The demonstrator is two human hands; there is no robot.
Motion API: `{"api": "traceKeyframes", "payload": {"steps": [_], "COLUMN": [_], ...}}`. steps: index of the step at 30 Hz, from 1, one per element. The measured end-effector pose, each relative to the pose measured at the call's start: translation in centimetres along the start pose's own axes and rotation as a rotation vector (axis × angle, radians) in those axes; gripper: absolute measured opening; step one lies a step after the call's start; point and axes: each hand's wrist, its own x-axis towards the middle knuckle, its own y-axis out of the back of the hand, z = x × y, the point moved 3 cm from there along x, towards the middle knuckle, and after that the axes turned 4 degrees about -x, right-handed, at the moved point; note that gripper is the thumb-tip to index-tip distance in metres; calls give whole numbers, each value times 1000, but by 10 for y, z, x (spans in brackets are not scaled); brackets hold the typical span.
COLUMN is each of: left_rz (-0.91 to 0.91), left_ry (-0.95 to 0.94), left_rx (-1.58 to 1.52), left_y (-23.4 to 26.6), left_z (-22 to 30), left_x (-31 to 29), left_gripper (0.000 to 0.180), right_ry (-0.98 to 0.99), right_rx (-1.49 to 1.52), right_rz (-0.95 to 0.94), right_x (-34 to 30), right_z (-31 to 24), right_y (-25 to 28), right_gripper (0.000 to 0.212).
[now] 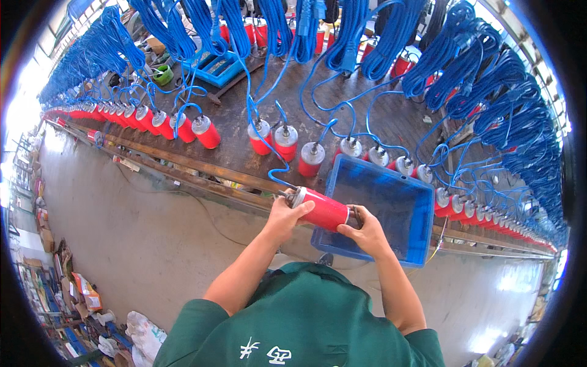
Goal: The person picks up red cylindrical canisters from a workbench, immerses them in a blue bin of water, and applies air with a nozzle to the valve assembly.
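A red cylinder (326, 211) with a metal end cap lies level in front of me, above the near edge of the workbench (287, 79). My left hand (285, 215) is closed around its capped end, where a blue cable (278, 174) comes out. At the opposite end, my right hand (368, 235) grips with thumb and fingers; dark bits show by the fingertips, too small to name. Partly behind that hand is a blue plastic crate (423, 214) at the bench edge. Just beyond, similar red cylinders (311, 160) stand upright, capped ends up.
Coiled blue cables (351, 37) line the far side of the bench. Long rows of red cylinders run left (142, 117) and right (468, 209). A blue tray (223, 72), a hammer-like tool (235, 84) and a green cup (162, 75) lie at the back left.
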Motion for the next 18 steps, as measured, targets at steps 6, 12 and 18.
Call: {"api": "traceKeyframes", "payload": {"steps": [6,12,18], "left_rz": [193,472,492], "left_ry": [-358,-453,-561], "left_rx": [378,994,1374], "left_y": [68,152,205], "left_z": [95,182,191], "left_x": [-37,-5,86], "left_gripper": [50,54,74], "right_ry": [-101,-96,-208], "right_rx": [-126,-266,-133], "right_rz": [174,348,454], "right_x": [-15,-33,-44], "right_z": [-9,0,-35], "right_y": [27,50,42], "right_gripper": [40,40,36]}}
